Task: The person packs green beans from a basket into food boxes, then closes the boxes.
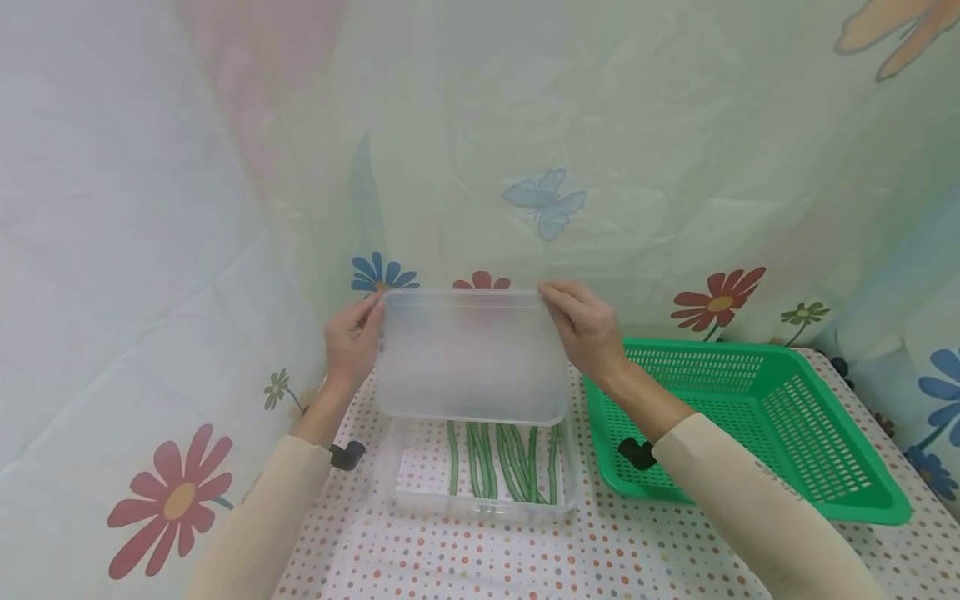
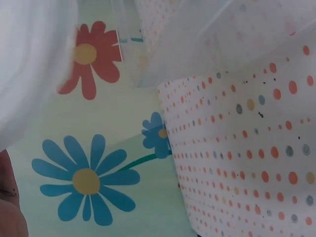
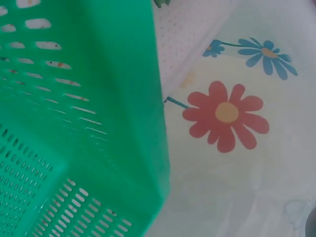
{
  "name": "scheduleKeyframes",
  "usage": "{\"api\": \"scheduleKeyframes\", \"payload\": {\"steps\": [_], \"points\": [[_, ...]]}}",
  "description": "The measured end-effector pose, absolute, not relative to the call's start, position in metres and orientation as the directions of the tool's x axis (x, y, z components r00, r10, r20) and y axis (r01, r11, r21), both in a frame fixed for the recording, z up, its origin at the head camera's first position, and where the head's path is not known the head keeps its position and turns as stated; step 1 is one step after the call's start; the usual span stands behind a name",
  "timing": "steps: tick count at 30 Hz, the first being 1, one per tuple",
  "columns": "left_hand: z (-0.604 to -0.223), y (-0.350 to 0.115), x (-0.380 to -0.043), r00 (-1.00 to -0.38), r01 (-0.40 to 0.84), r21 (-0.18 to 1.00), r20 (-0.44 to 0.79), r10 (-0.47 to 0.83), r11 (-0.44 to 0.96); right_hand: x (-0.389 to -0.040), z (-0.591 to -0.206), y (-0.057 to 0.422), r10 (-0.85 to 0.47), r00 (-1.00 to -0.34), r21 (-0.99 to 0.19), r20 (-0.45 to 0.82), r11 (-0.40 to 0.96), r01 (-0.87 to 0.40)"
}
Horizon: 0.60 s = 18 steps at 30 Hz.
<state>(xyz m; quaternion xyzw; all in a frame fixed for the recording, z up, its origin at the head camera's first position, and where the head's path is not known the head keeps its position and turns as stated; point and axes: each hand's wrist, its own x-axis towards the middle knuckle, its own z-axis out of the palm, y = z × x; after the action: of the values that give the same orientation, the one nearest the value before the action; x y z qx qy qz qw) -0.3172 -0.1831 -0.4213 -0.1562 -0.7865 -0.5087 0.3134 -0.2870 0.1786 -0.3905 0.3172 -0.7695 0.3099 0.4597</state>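
A frosted plastic lid [image 1: 472, 358] is held up and tilted over the back of a clear plastic container [image 1: 483, 505]. My left hand [image 1: 352, 342] pinches the lid's far left corner between thumb and fingers. At the far right corner, my right hand [image 1: 591, 332] grips it the same way. Several long green beans [image 1: 482, 460] lie lengthwise in the container, their far ends hidden behind the lid. In the left wrist view, the blurred lid edge [image 2: 34, 64] fills the upper left, and part of the left hand [image 2: 10, 197] shows below it.
A green plastic basket [image 1: 817, 442] with slotted walls stands right of the container, under my right forearm; its rim [image 3: 148, 148] looms large in the right wrist view. A dotted cloth [image 1: 450, 554] covers the table. Flower-printed sheeting [image 1: 645, 217] hangs behind and at both sides.
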Motion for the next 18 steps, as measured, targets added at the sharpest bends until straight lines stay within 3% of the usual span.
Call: {"api": "scheduleKeyframes", "payload": {"steps": [6, 13, 18], "points": [[-0.425, -0.187, -0.313, -0.801, 0.505, 0.694, 0.599, -0.021, 0.513, -0.284, -0.398, 0.184, -0.292, -0.420, -0.156, 0.859, 0.633, -0.759], [-0.434, -0.192, -0.309, -0.886, 0.409, 0.673, 0.455, 0.091, 0.616, -0.276, -0.406, 0.192, -0.377, -0.608, -0.184, 0.699, 0.727, -0.662], [-0.439, -0.194, -0.308, -0.910, 0.390, 0.666, 0.382, 0.158, 0.636, -0.273, -0.411, 0.193, -0.394, -0.718, -0.222, 0.574, 0.769, -0.600]]}}
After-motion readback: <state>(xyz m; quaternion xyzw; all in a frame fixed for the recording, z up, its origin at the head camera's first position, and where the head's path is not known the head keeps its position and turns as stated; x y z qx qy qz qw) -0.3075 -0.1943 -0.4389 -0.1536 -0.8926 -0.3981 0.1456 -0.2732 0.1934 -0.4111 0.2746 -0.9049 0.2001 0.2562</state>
